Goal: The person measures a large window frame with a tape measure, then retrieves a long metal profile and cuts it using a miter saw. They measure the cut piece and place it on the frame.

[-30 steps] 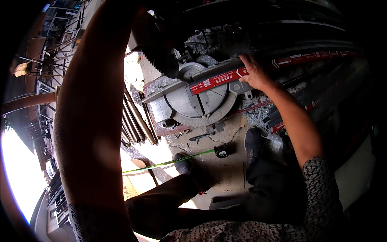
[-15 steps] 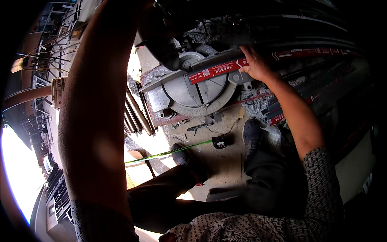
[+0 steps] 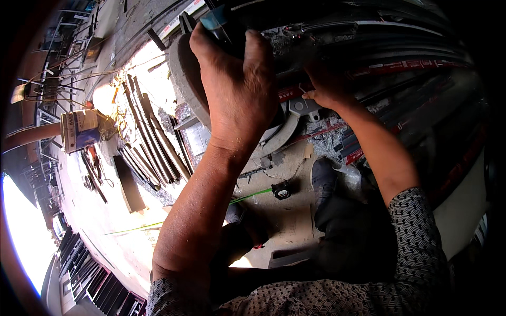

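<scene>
My left hand [image 3: 240, 84] is closed round the mostly hidden handle of a miter saw, a bit of teal casing [image 3: 212, 20] showing past the thumb. Below that hand, the saw's round blade guard [image 3: 185, 73] is lowered toward the grey turntable base [image 3: 282, 134], which my left hand and wrist partly cover. To the right, my right hand [image 3: 329, 94] grips a long dark profile bar with a red printed strip [image 3: 291, 93], pressing it by the saw's fence. Shadow hides some of its fingers. Where the blade meets the bar is hidden.
Dark bars [image 3: 411, 39] lie stacked at the far right. A tape measure [image 3: 281, 190] with its green blade pulled out lies on the floor near my shoes [image 3: 323, 176]. Loose bar offcuts [image 3: 153, 137] are on the left, beside a box on a post [image 3: 81, 129].
My left hand has come down and nearer into view, and the saw head has lowered with it over the base. My right hand stays on the profile bar, almost in place.
</scene>
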Demonstrator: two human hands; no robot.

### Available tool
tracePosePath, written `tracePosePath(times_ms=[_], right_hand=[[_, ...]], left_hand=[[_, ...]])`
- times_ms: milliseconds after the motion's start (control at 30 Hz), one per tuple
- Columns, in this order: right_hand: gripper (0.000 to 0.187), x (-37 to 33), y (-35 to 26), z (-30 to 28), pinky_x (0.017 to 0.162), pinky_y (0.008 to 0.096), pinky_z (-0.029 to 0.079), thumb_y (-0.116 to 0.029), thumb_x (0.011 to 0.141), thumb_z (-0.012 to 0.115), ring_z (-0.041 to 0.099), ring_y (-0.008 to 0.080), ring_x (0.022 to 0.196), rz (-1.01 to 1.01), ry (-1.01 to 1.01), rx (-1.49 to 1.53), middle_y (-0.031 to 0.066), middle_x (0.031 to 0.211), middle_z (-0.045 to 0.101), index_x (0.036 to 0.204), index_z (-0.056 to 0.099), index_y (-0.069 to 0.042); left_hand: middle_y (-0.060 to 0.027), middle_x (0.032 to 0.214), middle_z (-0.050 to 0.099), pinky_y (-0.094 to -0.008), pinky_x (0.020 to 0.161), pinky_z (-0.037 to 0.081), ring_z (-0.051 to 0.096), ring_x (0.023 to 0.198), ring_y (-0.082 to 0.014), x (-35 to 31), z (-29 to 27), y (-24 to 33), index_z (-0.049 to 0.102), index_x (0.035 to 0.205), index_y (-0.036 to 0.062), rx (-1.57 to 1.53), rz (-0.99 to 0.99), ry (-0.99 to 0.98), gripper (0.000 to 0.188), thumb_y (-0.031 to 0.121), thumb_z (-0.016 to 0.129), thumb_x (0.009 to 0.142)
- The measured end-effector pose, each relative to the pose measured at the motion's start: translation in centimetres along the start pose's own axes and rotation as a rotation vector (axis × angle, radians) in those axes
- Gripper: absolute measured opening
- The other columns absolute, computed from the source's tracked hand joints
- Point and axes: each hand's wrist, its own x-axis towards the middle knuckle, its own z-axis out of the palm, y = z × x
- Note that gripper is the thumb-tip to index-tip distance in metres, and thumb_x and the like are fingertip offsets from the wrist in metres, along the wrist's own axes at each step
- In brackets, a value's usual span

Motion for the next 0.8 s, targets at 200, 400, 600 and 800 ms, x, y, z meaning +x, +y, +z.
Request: tracePosePath(times_ms=[200,400,600,800], right_hand=[[0.081,0.0,3.2,3.5,0.106,0.0463,0.041,-0.028,0.071,0.087,0.046,0.0390,0.129,-0.094,0.123,0.060,0.0216,0.136,0.048,0.134,0.046,0.001],[0.081,0.2,3.0,3.5,0.105,0.0462,0.042,-0.026,0.068,0.088,0.049,0.0401,0.125,-0.047,0.105,0.093,0.0211,0.133,0.048,0.133,0.045,-0.002],[0.075,0.3,2.8,3.0,0.099,0.0480,0.046,-0.026,0.074,0.084,0.053,0.0411,0.119,-0.079,0.093,0.124,0.0218,0.130,0.051,0.133,0.045,-0.003],[0.070,0.4,3.0,3.7,0.096,0.0466,0.048,-0.021,0.076,0.083,0.054,0.0423,0.117,-0.151,0.196,0.147,0.0230,0.129,0.049,0.132,0.044,-0.001]], left_hand=[[-0.0162,0.126,0.051,-0.0299,0.096,0.045,0.054,0.111,-0.0180,-3.9,1.9,-1.9,0.026,0.146,-0.0003,-0.073,0.097,0.065,0.058,0.018,0.059,0.101],[-0.0184,0.141,0.033,-0.0355,0.112,0.027,0.039,0.130,-0.0256,-6.6,2.7,-2.4,0.014,0.152,-0.0035,-0.139,0.084,0.068,0.072,0.015,0.059,0.099],[-0.0202,0.142,0.035,-0.0366,0.112,0.028,0.039,0.130,-0.0259,-7.9,3.1,-3.1,0.011,0.152,-0.0033,-0.128,0.124,0.069,0.074,0.013,0.059,0.098],[-0.0207,0.144,0.033,-0.0369,0.112,0.028,0.038,0.132,-0.0271,-9.1,3.1,-3.8,0.010,0.153,-0.0038,-0.111,0.105,0.057,0.075,0.011,0.059,0.098]])
